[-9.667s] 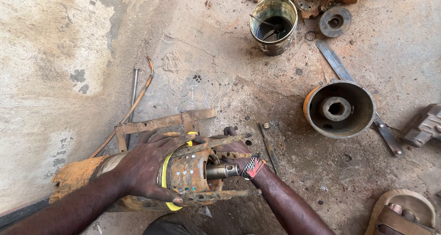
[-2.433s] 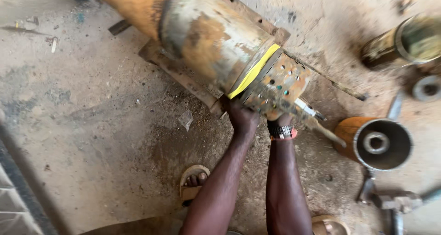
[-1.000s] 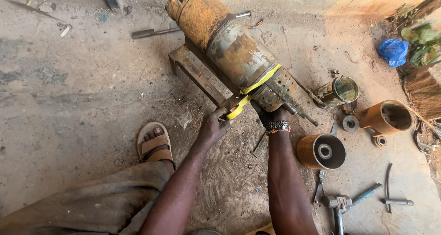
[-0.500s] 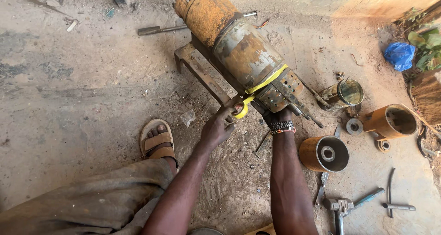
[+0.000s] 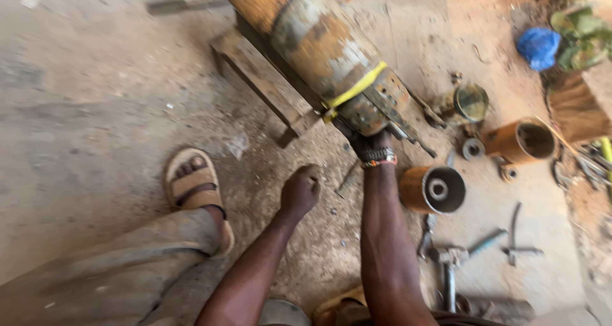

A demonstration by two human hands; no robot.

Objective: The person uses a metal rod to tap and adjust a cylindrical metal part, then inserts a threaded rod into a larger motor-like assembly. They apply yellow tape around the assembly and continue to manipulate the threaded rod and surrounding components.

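Note:
A long rusty cylindrical motor (image 5: 319, 39) with a yellow band lies tilted across a steel frame (image 5: 258, 83) on the ground. My right hand (image 5: 373, 148), with a beaded band at the wrist, is pressed under the motor's near end by its shaft. Its fingers are hidden by the housing. My left hand (image 5: 301, 191) hangs loosely curled above the dirt, off the motor and holding nothing.
An orange drum with a centre hole (image 5: 433, 189) lies right of my right arm. Farther right sit a second drum (image 5: 521, 142), a metal tin (image 5: 468, 103), a washer (image 5: 473, 148) and loose tools (image 5: 452, 259). My sandalled foot (image 5: 194, 185) is at left.
My left hand has let go of the motor's yellow-banded end and dropped back toward me. The right hand stays under the motor's end. The view has moved closer.

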